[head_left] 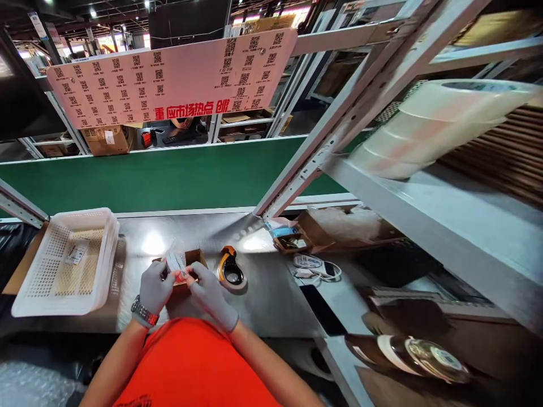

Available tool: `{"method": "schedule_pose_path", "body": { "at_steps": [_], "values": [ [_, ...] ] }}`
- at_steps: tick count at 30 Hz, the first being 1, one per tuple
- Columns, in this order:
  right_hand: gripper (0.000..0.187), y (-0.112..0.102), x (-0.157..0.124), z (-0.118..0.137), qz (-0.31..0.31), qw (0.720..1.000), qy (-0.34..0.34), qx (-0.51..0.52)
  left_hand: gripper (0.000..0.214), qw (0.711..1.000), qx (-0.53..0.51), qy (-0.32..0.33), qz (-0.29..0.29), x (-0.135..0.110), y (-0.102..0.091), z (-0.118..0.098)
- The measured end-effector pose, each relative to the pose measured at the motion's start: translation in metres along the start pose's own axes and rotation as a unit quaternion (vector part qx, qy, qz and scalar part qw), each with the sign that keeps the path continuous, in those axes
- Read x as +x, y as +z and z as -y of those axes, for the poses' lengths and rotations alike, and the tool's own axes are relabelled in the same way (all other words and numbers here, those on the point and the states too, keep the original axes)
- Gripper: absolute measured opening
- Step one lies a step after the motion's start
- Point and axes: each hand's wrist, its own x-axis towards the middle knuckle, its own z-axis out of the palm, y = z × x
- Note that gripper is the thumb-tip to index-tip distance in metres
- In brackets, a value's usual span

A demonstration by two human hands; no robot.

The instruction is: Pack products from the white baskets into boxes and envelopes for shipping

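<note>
Both my hands wear grey gloves and meet over a small open brown cardboard box (195,258) on the steel worktop (271,294). My left hand (154,285), a watch on its wrist, and my right hand (208,291) pinch a small clear packet with red and white print (176,265) at the box's mouth. Fingers of both hands are closed on the packet. A tape dispenser with an orange handle (231,270) lies just right of the box.
A stack of white perforated baskets (63,263) stands at the left. Behind runs a green conveyor belt (161,178). At the right are a scanner with cable (316,264), a dark phone (324,310), open cardboard boxes (309,229) and a shelf with tape rolls (424,127).
</note>
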Motion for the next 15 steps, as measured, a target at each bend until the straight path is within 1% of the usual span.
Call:
{"method": "schedule_pose_path", "body": {
  "at_steps": [2,5,8,10,12,15],
  "values": [
    [0.017,0.001,0.001,-0.001,0.005,0.999,0.032,0.017,0.025,1.0,0.006,-0.005,0.002,0.002,0.002,-0.001],
    [0.02,0.001,0.002,-0.005,0.015,0.993,0.086,0.081,0.026,1.0,-0.009,-0.005,0.008,0.004,0.001,0.0],
    [0.02,-0.001,0.004,-0.01,0.045,0.973,0.158,0.163,0.021,0.999,-0.037,0.017,0.007,0.004,-0.002,0.002],
    [0.021,-0.002,0.006,-0.012,0.064,0.96,0.191,0.195,0.021,0.998,-0.06,0.015,0.007,0.001,-0.003,0.004],
    [0.024,-0.002,0.007,-0.011,0.075,0.961,0.184,0.192,0.024,0.996,-0.084,0.0,0.024,-0.003,-0.002,0.005],
    [0.032,0.0,0.006,-0.008,0.065,0.977,0.147,0.137,0.026,0.991,-0.108,-0.009,0.073,-0.009,0.002,0.006]
  ]
}}
